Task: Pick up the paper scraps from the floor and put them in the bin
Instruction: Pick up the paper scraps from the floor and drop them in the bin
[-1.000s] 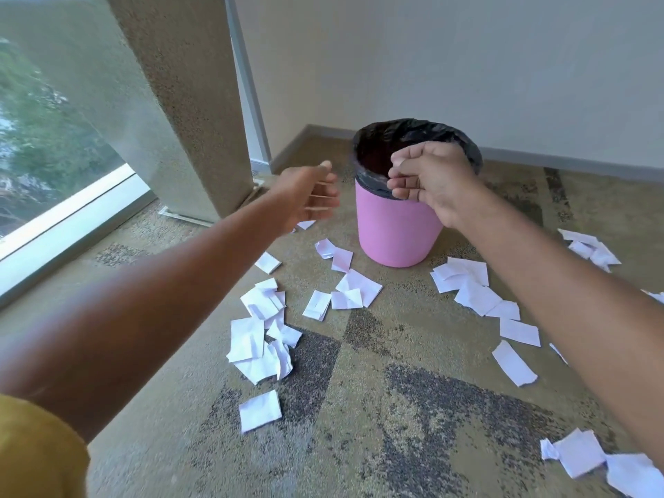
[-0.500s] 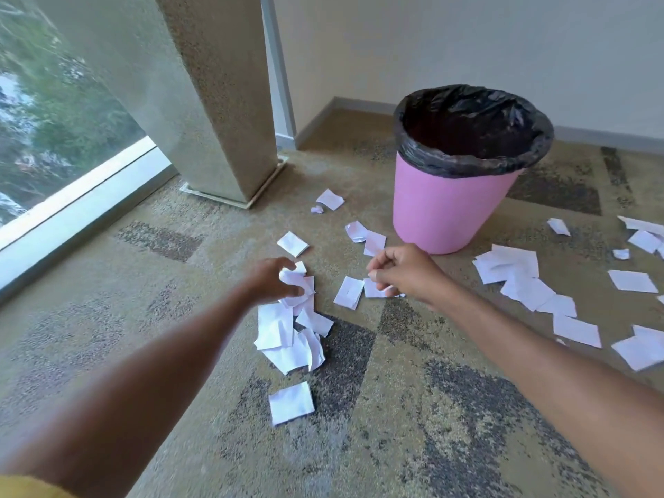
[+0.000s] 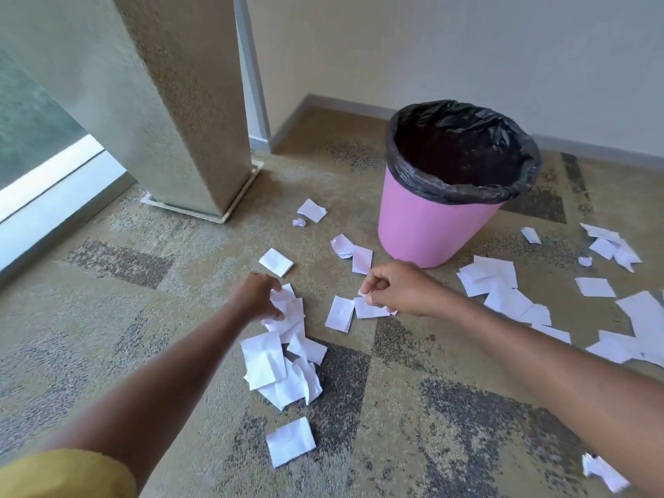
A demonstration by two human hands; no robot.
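Observation:
A pink bin [image 3: 431, 231] lined with a black bag stands on the carpet near the corner. Several white paper scraps lie around it. My left hand [image 3: 257, 296] is down at the top of a pile of scraps [image 3: 284, 357], fingers curled round the uppermost ones. My right hand [image 3: 395, 289] is just in front of the bin, thumb and fingers pinching the corner of a scrap [image 3: 370, 308] that lies on the floor. Another scrap [image 3: 339, 313] sits beside it.
A textured pillar [image 3: 172, 113] rises at the left, with a window ledge [image 3: 54, 181] beyond it. More scraps [image 3: 503, 289] are spread to the right of the bin. A single scrap [image 3: 290, 442] lies nearer me. The wall and skirting run behind the bin.
Both hands came down from the bin's rim to the floor. The left hand closed on the pile's top scraps, the right pinched a scrap in front of the bin.

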